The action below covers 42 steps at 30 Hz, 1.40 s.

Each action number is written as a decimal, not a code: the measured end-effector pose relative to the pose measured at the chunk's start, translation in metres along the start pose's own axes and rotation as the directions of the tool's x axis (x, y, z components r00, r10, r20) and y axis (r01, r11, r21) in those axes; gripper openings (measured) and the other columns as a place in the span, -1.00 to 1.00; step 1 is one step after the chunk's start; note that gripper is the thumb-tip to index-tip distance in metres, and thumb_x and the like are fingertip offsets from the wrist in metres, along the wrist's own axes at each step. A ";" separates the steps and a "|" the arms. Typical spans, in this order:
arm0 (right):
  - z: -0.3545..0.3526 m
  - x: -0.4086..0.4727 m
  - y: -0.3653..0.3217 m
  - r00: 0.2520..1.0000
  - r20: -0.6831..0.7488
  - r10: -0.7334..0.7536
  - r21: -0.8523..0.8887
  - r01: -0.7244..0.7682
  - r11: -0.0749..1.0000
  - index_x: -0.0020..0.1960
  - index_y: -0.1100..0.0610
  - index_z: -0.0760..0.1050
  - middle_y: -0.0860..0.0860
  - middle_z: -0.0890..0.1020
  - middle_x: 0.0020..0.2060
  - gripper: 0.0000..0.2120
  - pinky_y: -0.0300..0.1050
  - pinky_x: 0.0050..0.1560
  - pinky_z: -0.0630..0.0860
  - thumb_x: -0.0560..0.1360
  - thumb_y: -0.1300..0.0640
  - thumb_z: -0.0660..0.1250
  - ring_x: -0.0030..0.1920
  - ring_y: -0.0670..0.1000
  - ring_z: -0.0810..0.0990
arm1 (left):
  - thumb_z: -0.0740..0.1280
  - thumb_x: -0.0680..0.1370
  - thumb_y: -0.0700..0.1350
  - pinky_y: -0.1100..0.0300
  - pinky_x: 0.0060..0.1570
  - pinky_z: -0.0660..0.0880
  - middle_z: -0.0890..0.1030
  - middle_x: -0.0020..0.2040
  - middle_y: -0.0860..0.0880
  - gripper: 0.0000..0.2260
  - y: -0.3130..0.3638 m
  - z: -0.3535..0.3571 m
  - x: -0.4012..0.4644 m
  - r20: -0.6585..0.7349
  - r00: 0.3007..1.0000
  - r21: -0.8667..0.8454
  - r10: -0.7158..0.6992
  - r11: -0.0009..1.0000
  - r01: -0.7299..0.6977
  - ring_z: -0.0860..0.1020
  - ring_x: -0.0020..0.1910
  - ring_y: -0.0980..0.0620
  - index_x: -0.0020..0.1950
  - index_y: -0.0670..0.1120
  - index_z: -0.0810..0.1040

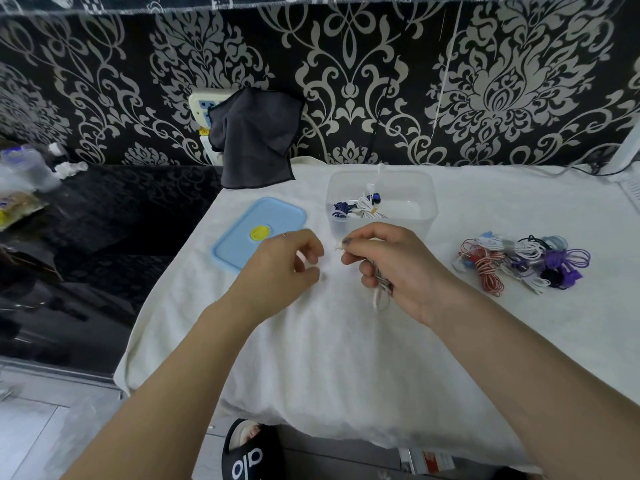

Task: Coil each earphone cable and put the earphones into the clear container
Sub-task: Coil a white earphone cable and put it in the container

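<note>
Head cam: right hand [391, 268] grips a coiled white earphone cable [381, 292], bundle hanging down lengthwise below the fist. Left hand [291, 261] sits just beside it, fingers curled, holding nothing I can make out. Behind the grip, clear container [420, 216] holds blue and white earphones [356, 207]; uncoiled pile [523, 265] lies off right.

Over the white-clothed counter [346, 341], the right hand [398, 268] grips a coiled white earphone cable [380, 296], pinching its end beside the left hand [287, 265], whose fingers [313, 249] are curled. Behind them stands the clear container [415, 202] holding coiled earphones [356, 207]. Its blue lid [242, 233] lies to the left and a pile of tangled earphones [519, 261] to the right.
</note>
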State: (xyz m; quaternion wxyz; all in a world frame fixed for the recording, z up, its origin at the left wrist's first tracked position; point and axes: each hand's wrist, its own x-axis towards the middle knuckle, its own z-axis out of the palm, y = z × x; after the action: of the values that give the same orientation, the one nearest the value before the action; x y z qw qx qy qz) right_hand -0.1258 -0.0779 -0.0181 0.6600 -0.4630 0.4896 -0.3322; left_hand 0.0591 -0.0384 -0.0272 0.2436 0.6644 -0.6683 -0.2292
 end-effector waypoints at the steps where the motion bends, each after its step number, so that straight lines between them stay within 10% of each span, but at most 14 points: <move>1: 0.000 0.000 0.000 1.000 -0.002 0.001 0.006 -0.001 1.000 -0.06 0.22 0.61 0.11 0.69 -0.29 -0.95 -0.18 -0.43 0.39 0.51 0.24 0.42 -0.42 -0.02 0.41 | 0.44 0.49 -0.18 0.20 -0.13 0.50 0.59 -0.07 0.11 -0.82 -0.003 0.004 0.000 0.037 0.999 0.105 0.011 0.994 -0.014 0.55 -0.23 0.09 0.03 0.04 0.58; 10: -0.004 0.002 -0.002 1.000 0.007 0.012 0.045 -0.013 0.999 -0.08 0.23 0.61 0.15 0.63 -0.23 -0.96 -0.17 -0.43 0.36 0.48 0.26 0.43 -0.41 -0.01 0.41 | 0.35 0.56 -0.14 0.06 -0.09 0.52 0.49 -0.13 0.08 -0.92 -0.012 0.021 0.008 0.079 0.997 0.334 0.005 0.942 -0.031 0.54 -0.07 -0.02 0.01 0.00 0.59; 19: -0.009 0.000 -0.007 1.000 -0.009 -0.003 0.006 0.004 1.000 0.01 0.29 0.62 0.12 0.67 -0.26 -0.88 -0.18 -0.44 0.38 0.49 0.28 0.39 -0.41 -0.02 0.42 | 0.46 0.50 -0.19 0.37 -0.25 0.39 0.58 -0.13 0.19 -0.86 0.014 0.004 -0.002 -0.096 0.990 -0.046 0.105 0.993 -0.110 0.50 -0.25 0.04 -0.09 0.00 0.53; 42: -0.006 -0.007 -0.012 0.997 0.053 -0.048 -0.131 0.054 0.990 -0.09 0.18 0.65 0.05 0.67 -0.29 -0.91 -0.18 -0.44 0.40 0.48 0.27 0.36 -0.40 -0.01 0.41 | 0.51 0.47 -0.21 0.35 -0.27 0.45 0.54 -0.24 0.37 -0.82 0.028 -0.004 -0.011 -0.122 0.969 -0.041 0.215 0.974 -0.221 0.53 -0.26 0.18 -0.07 -0.02 0.54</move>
State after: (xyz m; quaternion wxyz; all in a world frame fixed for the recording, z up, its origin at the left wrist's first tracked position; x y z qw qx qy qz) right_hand -0.1333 -0.0774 -0.0047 0.6310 -0.5261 0.4821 -0.3043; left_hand 0.0400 -0.0271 -0.0065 0.3242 0.5923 -0.7154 -0.1799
